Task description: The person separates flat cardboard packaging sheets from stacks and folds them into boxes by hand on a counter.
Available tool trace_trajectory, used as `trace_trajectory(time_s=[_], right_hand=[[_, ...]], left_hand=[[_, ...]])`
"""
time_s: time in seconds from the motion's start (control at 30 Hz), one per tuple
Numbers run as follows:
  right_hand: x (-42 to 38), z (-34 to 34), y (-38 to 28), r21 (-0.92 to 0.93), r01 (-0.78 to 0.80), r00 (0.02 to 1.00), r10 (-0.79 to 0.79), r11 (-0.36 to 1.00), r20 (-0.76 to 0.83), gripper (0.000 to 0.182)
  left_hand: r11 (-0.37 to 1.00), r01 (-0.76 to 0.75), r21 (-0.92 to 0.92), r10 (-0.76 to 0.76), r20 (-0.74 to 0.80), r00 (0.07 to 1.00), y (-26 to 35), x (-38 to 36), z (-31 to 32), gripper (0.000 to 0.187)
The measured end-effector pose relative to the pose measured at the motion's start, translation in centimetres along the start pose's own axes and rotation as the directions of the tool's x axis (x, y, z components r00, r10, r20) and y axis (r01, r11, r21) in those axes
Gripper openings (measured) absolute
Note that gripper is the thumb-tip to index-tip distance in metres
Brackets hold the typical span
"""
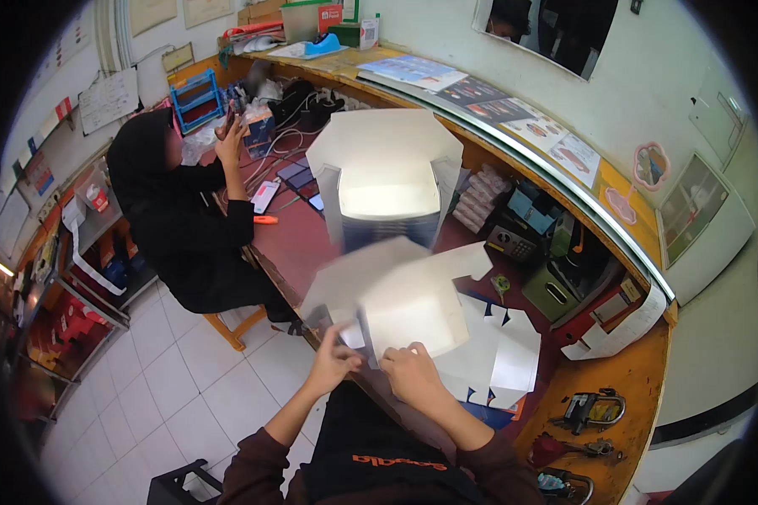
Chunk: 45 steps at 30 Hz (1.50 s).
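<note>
A partly folded white cardboard box lies on the red tabletop in front of me, its flaps raised and blurred by motion. My right hand has its fingers curled on the box's near edge. At the near left corner, beside a small flap, is my left hand, its thumb and fingers apart. Beyond stands a stack of opened boxes, white inside and dark outside. Flat, unfolded white box sheets lie to the right, partly under the box in front of me.
A seated person in black holds a phone at the left. Phones and cables lie on the table. The shelf at right holds a small safe, a green box and binders. Padlocks lie at lower right.
</note>
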State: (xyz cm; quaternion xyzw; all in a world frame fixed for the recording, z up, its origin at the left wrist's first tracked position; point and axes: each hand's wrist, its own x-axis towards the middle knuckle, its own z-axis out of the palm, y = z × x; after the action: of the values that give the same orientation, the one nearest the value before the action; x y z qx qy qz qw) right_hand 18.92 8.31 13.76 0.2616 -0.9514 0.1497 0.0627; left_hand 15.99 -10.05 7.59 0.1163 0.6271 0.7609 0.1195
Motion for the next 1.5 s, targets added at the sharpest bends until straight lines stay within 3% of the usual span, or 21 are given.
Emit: trace_trajectory(time_s=[0.03,0.07,0.1,0.13,0.17,0.23,0.33,0.37,0.43,0.63,0.73,0.8,0.9,0.97,1.07,1.17,1.23,1.27,1.33,1.43,1.5], right_hand=[[1.0,-0.2,0.3,0.017,0.059,0.997,-0.059,0.998,0.042,0.012],[2.0,0.2,0.6,0.027,0.117,0.992,-0.118,0.993,0.036,0.011],[2.8,0.5,0.5,0.019,0.121,0.992,-0.121,0.992,0.027,0.011],[3.7,0.7,0.4,0.056,0.183,0.982,-0.186,0.982,0.044,0.011],[4.6,0.7,0.2,0.092,0.245,0.966,-0.251,0.965,0.059,0.010],[6.2,0.5,-0.1,0.108,0.271,0.951,-0.283,0.957,0.124,0.008],[6.9,1.5,0.1,0.257,0.214,0.959,-0.253,0.942,0.130,0.011],[6.8,1.7,0.7,0.256,0.216,0.958,-0.256,0.942,0.132,0.011],[6.6,2.2,2.1,0.217,0.116,0.972,-0.155,0.969,0.176,0.012],[5.1,2.9,2.3,0.140,0.058,0.956,-0.095,0.989,0.276,0.018],[4.6,2.7,1.0,0.043,0.075,0.971,-0.083,0.996,0.226,0.019],[4.0,4.0,0.5,0.012,0.017,0.994,-0.018,1.000,0.107,0.021],[3.6,5.3,-0.4,-0.094,-0.052,0.993,0.062,0.994,0.098,0.017],[3.5,6.6,-0.5,-0.121,-0.038,0.998,0.042,0.992,0.037,0.011],[4.0,7.3,-0.7,-0.200,-0.037,0.994,0.056,0.979,0.089,0.008],[4.6,7.2,-1.0,-0.252,-0.076,0.974,0.126,0.965,0.189,0.010],[5.5,6.2,-0.3,-0.134,-0.032,0.918,0.082,0.990,0.387,0.011],[6.2,5.7,-0.4,-0.134,-0.028,0.919,0.078,0.991,0.386,0.011],[7.5,5.1,-0.9,0.014,-0.143,0.971,0.137,0.990,0.196,0.012],[7.8,6.9,-1.2,-0.090,-0.112,0.986,0.121,0.990,0.114,0.012],[7.4,7.5,-1.3,-0.136,-0.099,0.988,0.113,0.986,0.106,0.010]], left_hand=[[1.000,-0.012,0.005,0.012,0.002,1.000,0.5,0.3,-1.3,0.057],[0.836,-0.187,0.516,0.192,0.046,0.980,0.9,0.6,-2.7,0.059],[0.406,-0.295,0.865,0.319,0.168,0.933,1.0,1.0,-3.8,0.061],[0.406,-0.339,0.849,0.370,0.186,0.910,-0.4,1.5,-4.8,0.049],[0.399,-0.344,0.850,0.381,0.188,0.905,-1.9,1.7,-5.8,0.049],[0.122,-0.322,0.939,0.189,0.296,0.936,-3.2,2.0,-7.5,0.031],[0.010,-0.446,0.895,0.274,0.427,0.862,-3.5,2.0,-7.6,0.013],[0.011,-0.444,0.896,0.277,0.424,0.863,-3.3,2.1,-7.4,0.013],[0.049,-0.583,0.811,0.434,0.509,0.744,-2.6,2.3,-6.8,0.012],[0.036,-0.670,0.742,0.448,0.587,0.674,-3.1,1.9,-5.8,0.017],[0.048,-0.674,0.737,0.495,0.569,0.657,-4.2,1.7,-5.7,0.021],[0.046,-0.675,0.736,0.503,0.567,0.652,-4.3,1.5,-5.5,0.020],[0.062,-0.698,0.713,0.557,0.556,0.618,-4.4,1.4,-5.2,0.019],[0.034,-0.706,0.708,0.437,0.625,0.647,-3.9,1.5,-5.5,0.022],[0.102,-0.722,0.684,0.481,0.602,0.638,-5.0,2.3,-5.9,0.019],[0.087,-0.735,0.673,0.432,0.639,0.636,-4.6,2.1,-6.2,0.019],[0.080,-0.685,0.725,0.425,0.596,0.681,-4.2,1.7,-5.6,0.022],[0.077,-0.683,0.727,0.427,0.595,0.681,-4.6,1.5,-5.3,0.022],[0.042,-0.693,0.719,0.440,0.609,0.659,-5.4,1.0,-4.9,0.025],[-0.035,-0.620,0.784,0.352,0.591,0.726,-5.6,0.7,-4.9,0.030],[-0.105,-0.517,0.850,0.442,0.506,0.741,-6.3,1.6,-5.5,0.031]])
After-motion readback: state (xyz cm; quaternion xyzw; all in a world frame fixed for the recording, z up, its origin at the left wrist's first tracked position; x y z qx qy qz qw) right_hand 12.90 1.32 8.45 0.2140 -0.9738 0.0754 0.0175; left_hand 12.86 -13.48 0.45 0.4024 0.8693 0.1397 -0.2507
